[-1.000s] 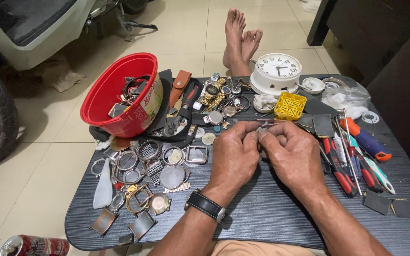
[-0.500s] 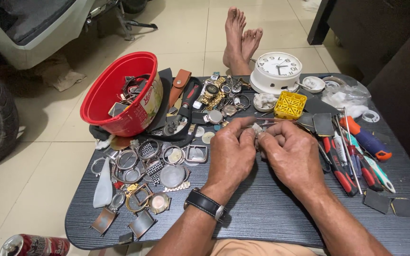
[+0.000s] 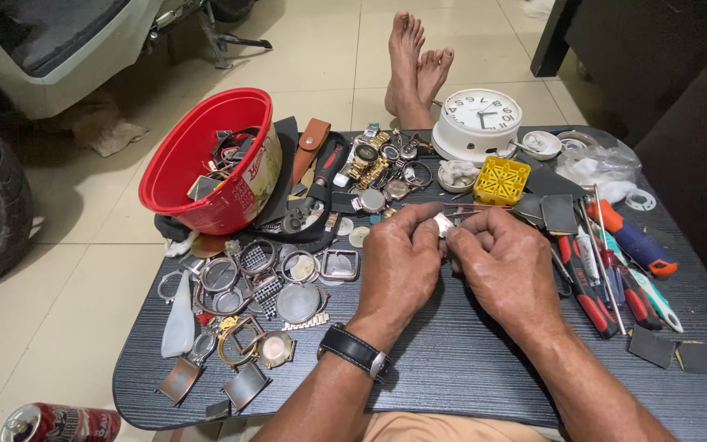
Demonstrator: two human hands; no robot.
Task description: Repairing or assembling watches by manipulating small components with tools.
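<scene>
Left hand (image 3: 398, 266), right hand (image 3: 505, 270) meeting fingertip to fingertip, pinching small silver watch part (image 3: 443, 224) above dark table (image 3: 452, 360); raised, presumably for close viewing.

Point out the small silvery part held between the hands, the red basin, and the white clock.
small silvery part (image 3: 443, 224): head view, on the bit showing between the fingertips.
red basin (image 3: 175, 160): head view, on its inner wall.
white clock (image 3: 479, 112): head view, on the middle of its dial.
</scene>
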